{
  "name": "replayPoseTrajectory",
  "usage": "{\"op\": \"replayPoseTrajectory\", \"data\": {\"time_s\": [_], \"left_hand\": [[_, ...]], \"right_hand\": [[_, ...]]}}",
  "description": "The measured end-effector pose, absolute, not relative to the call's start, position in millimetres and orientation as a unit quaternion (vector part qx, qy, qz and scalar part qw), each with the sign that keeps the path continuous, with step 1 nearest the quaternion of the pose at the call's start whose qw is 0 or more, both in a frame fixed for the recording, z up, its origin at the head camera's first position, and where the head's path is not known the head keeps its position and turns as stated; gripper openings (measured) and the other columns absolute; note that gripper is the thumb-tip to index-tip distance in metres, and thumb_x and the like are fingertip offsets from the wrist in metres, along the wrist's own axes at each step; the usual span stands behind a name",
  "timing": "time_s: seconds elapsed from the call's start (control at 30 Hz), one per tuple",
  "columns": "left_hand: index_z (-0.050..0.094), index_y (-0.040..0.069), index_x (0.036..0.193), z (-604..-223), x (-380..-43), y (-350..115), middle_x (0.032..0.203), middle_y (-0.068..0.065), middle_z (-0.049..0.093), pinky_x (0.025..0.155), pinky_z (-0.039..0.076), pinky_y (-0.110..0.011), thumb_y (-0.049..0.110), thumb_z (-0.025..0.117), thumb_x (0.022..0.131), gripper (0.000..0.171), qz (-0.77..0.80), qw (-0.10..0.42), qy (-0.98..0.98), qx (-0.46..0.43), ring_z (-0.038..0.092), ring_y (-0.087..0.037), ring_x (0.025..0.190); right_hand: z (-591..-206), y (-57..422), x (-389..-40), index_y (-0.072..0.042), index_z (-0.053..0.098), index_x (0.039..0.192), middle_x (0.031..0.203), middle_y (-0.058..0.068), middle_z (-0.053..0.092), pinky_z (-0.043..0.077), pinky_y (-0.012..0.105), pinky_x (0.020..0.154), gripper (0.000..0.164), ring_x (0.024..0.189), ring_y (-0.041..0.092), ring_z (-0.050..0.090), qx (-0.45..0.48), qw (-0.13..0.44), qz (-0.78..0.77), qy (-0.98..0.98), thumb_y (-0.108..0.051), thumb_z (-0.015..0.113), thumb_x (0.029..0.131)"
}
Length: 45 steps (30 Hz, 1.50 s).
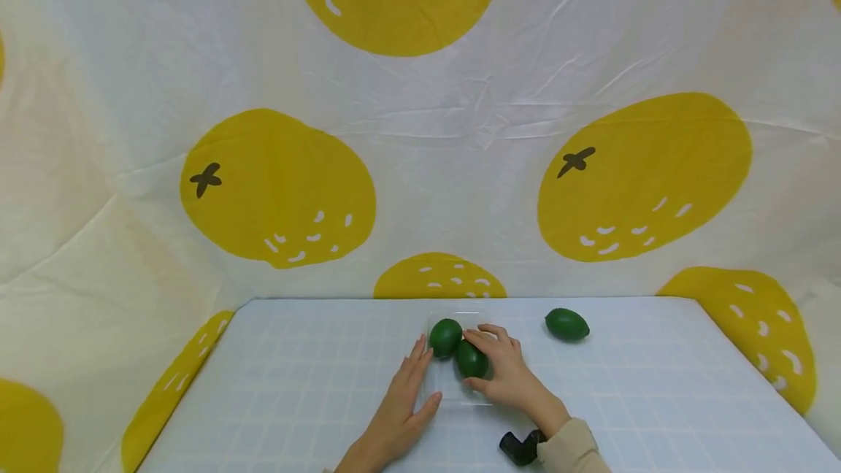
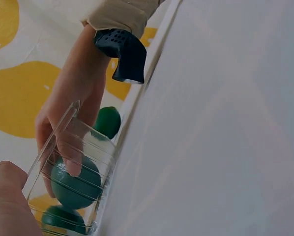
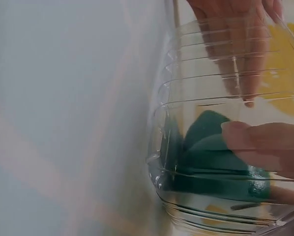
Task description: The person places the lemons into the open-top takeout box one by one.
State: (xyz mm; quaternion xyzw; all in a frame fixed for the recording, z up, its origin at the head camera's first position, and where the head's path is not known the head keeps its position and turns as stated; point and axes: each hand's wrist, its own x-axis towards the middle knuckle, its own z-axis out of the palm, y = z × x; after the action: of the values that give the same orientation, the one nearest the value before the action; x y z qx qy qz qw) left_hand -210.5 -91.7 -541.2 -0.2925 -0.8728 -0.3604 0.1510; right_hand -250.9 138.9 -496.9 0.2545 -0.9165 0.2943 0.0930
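A clear plastic container [image 1: 453,391] sits at the far middle of the table, its ribbed wall [image 3: 216,76] large in the right wrist view. Inside it are two green limes, one toward the back left [image 1: 445,338] and one nearer the front [image 1: 470,360]. My right hand [image 1: 511,374] reaches in from the right and grips the front lime between thumb and fingers. Along the container's left side lies my left hand [image 1: 401,414], fingers straight against the wall; its thumb [image 2: 9,187] shows beside the rim in the left wrist view.
A third lime [image 1: 568,325] lies on the table to the right of the container. The table has a pale checked cloth [image 1: 315,385]. Behind it hangs a white curtain [image 1: 453,188] printed with yellow fruit. A black camera mount [image 1: 519,448] is worn on the right wrist.
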Motion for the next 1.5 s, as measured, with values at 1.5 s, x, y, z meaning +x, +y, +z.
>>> {"op": "replayPoseTrajectory", "data": {"time_s": [1.5], "left_hand": [[0.028, 0.007, 0.148, -542.7, -213.3, -93.6, 0.156, -0.012, 0.016, 0.114, 0.011, -0.035, 0.035, 0.050, 0.096, 0.063, -0.352, 0.187, -0.864, -0.308, 0.019, -0.027, 0.142]], "right_hand": [[-489.8, 154.1, -258.6, -0.018, 0.052, 0.133, 0.134, -0.004, 0.051, 0.036, 0.053, 0.099, 0.043, 0.126, 0.019, 0.040, 0.225, 0.178, 0.468, -0.836, -0.024, 0.061, 0.092]]}}
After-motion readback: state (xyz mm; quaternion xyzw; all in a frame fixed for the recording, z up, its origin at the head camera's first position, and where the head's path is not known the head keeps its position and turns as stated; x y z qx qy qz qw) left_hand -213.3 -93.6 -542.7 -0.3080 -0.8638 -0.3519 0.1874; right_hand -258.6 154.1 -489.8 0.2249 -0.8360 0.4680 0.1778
